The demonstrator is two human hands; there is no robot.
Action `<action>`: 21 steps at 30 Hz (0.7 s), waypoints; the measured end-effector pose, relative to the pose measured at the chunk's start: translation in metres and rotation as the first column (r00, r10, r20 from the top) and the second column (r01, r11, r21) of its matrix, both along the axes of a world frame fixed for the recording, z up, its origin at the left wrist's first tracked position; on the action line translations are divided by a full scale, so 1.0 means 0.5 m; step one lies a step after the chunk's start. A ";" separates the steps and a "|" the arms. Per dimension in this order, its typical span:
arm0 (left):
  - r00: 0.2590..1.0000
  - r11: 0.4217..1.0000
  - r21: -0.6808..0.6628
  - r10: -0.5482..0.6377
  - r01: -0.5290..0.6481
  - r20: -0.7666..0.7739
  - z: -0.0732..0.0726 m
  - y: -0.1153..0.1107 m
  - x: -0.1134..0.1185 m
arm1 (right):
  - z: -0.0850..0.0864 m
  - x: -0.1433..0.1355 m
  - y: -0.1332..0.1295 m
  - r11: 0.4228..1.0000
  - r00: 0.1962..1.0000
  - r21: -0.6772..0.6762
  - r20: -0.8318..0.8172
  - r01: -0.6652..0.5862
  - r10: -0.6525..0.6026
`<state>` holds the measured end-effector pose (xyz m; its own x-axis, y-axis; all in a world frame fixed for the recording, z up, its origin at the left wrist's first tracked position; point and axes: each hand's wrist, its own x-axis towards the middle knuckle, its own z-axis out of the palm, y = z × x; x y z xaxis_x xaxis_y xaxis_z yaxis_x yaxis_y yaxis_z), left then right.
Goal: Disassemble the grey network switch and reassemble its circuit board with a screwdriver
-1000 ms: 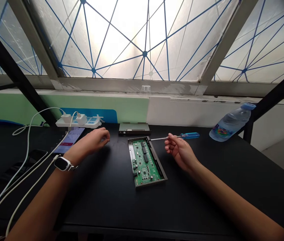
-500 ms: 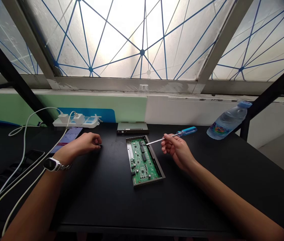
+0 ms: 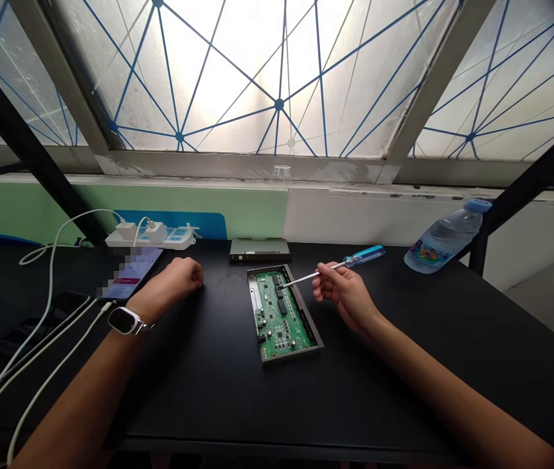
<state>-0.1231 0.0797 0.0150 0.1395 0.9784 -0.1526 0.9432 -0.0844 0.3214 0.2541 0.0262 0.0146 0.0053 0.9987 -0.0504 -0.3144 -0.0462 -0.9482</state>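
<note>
because the black desk [image 3: 208, 391] carries everything, its edges give the places: a metal tray [image 3: 291, 355] holding a green circuit board [image 3: 272, 317] lies a little beyond the middle, nearer the far edge than the near one. the water bottle [image 3: 440, 242] leans by the far right corner, and the power strip [image 3: 176, 241] sits along the far edge, left of centre. the left hand [image 3: 172, 284] is at or just above the desk left of the tray, apart from it, fingers curled in together with nothing seen in them. the right hand [image 3: 343, 290], off the tray's right side, has thumb and forefinger pinched on the shaft of a screwdriver [image 3: 355, 258], its other fingers bent beneath. a flat metal piece [image 3: 260, 251] lies at the far edge, just behind the tray. to work the tip over the board well, a light grip and a slow wrist seem best, clear of the small parts, and the idle hand could steady the tray. the tray's long axis runs from far edge to near, its near end swung slightly right; the screwdriver lies across that, handle toward the far right corner, tip pointing left and a bit nearward, at the upper black chip [image 3: 277, 282]; whether it touches cannot be told.
</note>
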 end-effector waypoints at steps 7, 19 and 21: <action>1.000 1.000 0.011 -0.016 0.016 0.007 0.008 -0.004 0.011 | -0.006 -0.001 0.002 1.000 1.000 -0.003 0.017 -0.016 0.016; 0.993 0.984 0.133 -0.120 0.117 0.015 0.032 -0.026 0.048 | 0.000 -0.007 -0.005 0.998 0.994 0.013 0.087 -0.060 0.059; 0.978 0.934 0.301 -0.209 0.195 0.014 0.045 -0.033 0.072 | 0.000 -0.008 -0.005 0.998 0.992 0.023 0.107 -0.062 0.060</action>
<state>-0.0872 0.0630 0.0376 0.3389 0.9287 0.1507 0.8815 -0.3694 0.2941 0.2502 0.0239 0.0145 -0.0518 0.9983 -0.0269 -0.2095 -0.0372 -0.9771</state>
